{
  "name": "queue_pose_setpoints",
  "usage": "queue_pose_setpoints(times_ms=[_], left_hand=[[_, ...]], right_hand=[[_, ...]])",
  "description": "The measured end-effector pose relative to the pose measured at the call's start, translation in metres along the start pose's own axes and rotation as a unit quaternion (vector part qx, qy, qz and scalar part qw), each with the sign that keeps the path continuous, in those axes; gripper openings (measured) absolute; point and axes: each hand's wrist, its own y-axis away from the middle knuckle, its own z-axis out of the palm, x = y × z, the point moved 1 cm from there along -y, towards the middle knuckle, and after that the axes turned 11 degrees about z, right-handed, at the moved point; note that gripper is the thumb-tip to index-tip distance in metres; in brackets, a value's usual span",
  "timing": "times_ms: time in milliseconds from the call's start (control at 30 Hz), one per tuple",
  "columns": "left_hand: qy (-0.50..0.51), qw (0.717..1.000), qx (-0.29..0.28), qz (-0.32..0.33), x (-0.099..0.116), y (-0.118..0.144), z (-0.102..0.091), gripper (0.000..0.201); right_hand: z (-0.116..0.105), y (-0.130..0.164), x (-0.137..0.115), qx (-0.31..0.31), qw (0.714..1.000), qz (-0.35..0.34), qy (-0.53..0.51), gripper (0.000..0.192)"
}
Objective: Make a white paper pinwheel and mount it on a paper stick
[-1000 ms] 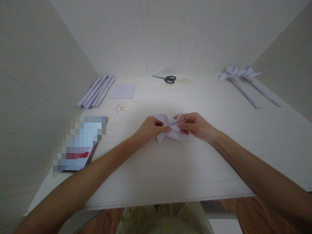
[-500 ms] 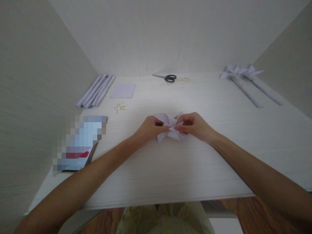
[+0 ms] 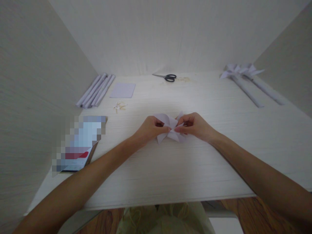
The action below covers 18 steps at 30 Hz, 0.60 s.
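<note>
A pale lilac paper pinwheel (image 3: 168,121) is between my two hands, just above the middle of the white table. Its curved blades fold in toward the centre. My left hand (image 3: 152,127) is closed on its left side, the thumb pressing close to the centre. From the right, my right hand (image 3: 191,126) pinches the paper with thumb and forefinger near the same spot. Both thumb tips almost meet there. Fingers behind the paper are partly hidden, and I cannot make out whether a pin or stick sits at the centre.
Rolled paper sticks (image 3: 96,91) lie at the back left beside a square paper sheet (image 3: 122,90) and small tan pieces (image 3: 119,106). Black-handled scissors (image 3: 169,77) rest at the back wall. Two pinwheels on sticks (image 3: 246,89) lie back right. A tablet-like device (image 3: 83,139), partly blurred, is left.
The right thumb has pressed the paper tip a little further in at the centre of the pinwheel. Both hands otherwise keep their places.
</note>
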Motion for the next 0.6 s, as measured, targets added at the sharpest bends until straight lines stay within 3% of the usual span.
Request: queue_pose_setpoints(times_ms=[600], left_hand=[[0.015,1.000,-0.004,-0.004,0.0014,-0.0008,-0.0003,0.015]], right_hand=[[0.0018,-0.0003,0.0024,0.034,0.999,0.011,0.025,0.019]])
